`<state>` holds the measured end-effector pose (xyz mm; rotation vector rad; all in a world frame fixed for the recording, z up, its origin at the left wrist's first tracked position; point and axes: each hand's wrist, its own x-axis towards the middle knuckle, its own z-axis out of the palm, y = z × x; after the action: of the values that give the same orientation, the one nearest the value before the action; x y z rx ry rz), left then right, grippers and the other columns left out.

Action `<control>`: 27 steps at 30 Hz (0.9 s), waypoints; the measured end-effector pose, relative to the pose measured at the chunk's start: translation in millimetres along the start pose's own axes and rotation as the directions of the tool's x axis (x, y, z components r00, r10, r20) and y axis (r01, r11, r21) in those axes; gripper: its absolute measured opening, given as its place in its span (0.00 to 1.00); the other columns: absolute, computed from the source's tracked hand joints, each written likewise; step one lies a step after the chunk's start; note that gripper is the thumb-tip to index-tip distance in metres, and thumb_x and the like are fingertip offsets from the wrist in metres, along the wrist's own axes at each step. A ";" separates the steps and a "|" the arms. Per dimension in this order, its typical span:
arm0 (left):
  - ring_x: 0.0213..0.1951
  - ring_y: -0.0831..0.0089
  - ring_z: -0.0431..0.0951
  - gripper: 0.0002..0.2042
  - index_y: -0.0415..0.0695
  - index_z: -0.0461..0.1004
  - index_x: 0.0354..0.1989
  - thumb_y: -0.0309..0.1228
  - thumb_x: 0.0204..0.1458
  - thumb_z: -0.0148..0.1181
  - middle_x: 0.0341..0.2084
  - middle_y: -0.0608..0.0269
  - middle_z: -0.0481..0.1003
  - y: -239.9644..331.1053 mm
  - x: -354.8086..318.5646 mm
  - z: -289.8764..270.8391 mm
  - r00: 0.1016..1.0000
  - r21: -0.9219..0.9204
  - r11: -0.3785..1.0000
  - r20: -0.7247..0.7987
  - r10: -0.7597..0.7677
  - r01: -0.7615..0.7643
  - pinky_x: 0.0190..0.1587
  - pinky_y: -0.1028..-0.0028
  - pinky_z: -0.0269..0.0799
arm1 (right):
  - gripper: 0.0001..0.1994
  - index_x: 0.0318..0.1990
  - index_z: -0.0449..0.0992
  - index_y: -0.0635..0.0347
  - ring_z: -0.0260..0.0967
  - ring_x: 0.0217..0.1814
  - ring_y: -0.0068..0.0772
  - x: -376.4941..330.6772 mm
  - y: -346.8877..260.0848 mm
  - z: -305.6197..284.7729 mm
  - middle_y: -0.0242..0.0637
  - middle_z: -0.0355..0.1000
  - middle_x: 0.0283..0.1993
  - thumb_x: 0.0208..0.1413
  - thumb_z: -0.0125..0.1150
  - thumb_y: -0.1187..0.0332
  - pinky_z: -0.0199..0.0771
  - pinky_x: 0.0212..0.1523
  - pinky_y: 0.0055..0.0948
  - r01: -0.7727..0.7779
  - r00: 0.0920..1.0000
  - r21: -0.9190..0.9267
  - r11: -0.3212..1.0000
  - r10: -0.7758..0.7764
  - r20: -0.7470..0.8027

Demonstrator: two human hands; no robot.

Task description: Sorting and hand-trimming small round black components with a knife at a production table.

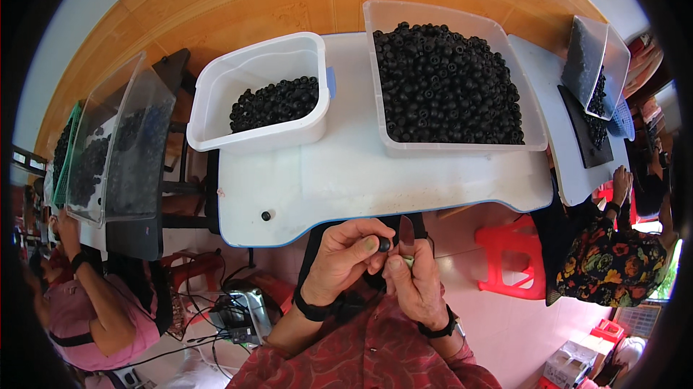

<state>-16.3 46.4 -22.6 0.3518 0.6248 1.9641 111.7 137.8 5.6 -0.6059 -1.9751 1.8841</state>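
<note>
Left hand (345, 259) pinching a small black ring (384, 245) just below the white table (346, 172) edge. Right hand (413, 281) closed around a small blade (406, 232), touching the left. Lone black ring (266, 215) lying on the table.

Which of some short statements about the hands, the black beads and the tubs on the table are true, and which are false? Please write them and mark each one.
1. The left hand pinches a small black bead at its fingertips. True.
2. The big clear tub on the right is almost empty. False: it is filled with black beads nearly to its rim.
3. The white tub holds fewer beads than the clear tub. True.
4. No bead lies loose on the white table. False: a single bead lies near its front edge.
5. The right hand rests inside the white tub. False: it is held close to the left hand, in front of the table.
</note>
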 end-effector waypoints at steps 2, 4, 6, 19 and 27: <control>0.25 0.78 0.71 0.10 0.34 0.74 0.46 0.26 0.58 0.55 0.29 0.60 0.74 0.8 -1.1 1.2 1.000 0.033 0.999 -0.026 -0.010 0.011 0.26 0.79 0.66 | 0.11 0.42 0.61 0.68 0.65 0.20 0.19 1.2 -1.4 -0.7 0.34 0.68 0.23 0.65 0.47 0.66 0.67 0.21 0.20 -0.003 1.000 -0.026 1.000 0.004 0.011; 0.24 0.80 0.71 0.10 0.34 0.74 0.45 0.26 0.58 0.55 0.27 0.61 0.74 2.6 -2.2 1.0 0.999 0.088 0.996 -0.054 -0.007 0.012 0.25 0.80 0.67 | 0.11 0.42 0.61 0.68 0.65 0.19 0.20 2.6 -3.0 0.5 0.34 0.68 0.22 0.66 0.46 0.66 0.66 0.20 0.21 -0.006 1.000 -0.050 0.999 0.007 0.022; 0.24 0.80 0.71 0.10 0.34 0.75 0.45 0.26 0.58 0.55 0.27 0.62 0.74 3.8 -2.1 0.6 0.998 0.110 0.994 -0.059 -0.007 0.013 0.25 0.80 0.67 | 0.11 0.42 0.61 0.68 0.66 0.18 0.20 3.8 -4.4 1.7 0.35 0.68 0.22 0.66 0.46 0.66 0.66 0.20 0.21 -0.012 1.000 -0.069 0.998 0.013 0.019; 0.23 0.82 0.71 0.08 0.36 0.77 0.42 0.25 0.56 0.57 0.30 0.63 0.74 6.3 -3.1 7.0 0.993 0.388 0.921 -0.092 0.069 -0.028 0.24 0.83 0.66 | 0.13 0.42 0.61 0.68 0.64 0.16 0.18 4.7 5.8 0.2 0.32 0.66 0.19 0.65 0.47 0.64 0.64 0.17 0.21 -0.018 0.999 -0.078 0.997 0.021 0.040; 0.23 0.81 0.71 0.08 0.35 0.77 0.41 0.25 0.57 0.57 0.31 0.60 0.73 5.8 -4.0 4.7 0.993 0.385 0.923 -0.100 0.061 -0.018 0.23 0.84 0.66 | 0.12 0.41 0.61 0.69 0.64 0.17 0.22 5.3 6.2 -2.3 0.37 0.66 0.19 0.64 0.50 0.65 0.64 0.19 0.23 -0.039 0.997 -0.117 0.992 0.046 0.056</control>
<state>-16.4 42.1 -15.3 0.5008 1.0883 1.9023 108.9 142.7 -0.7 -0.6362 -2.1369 1.8416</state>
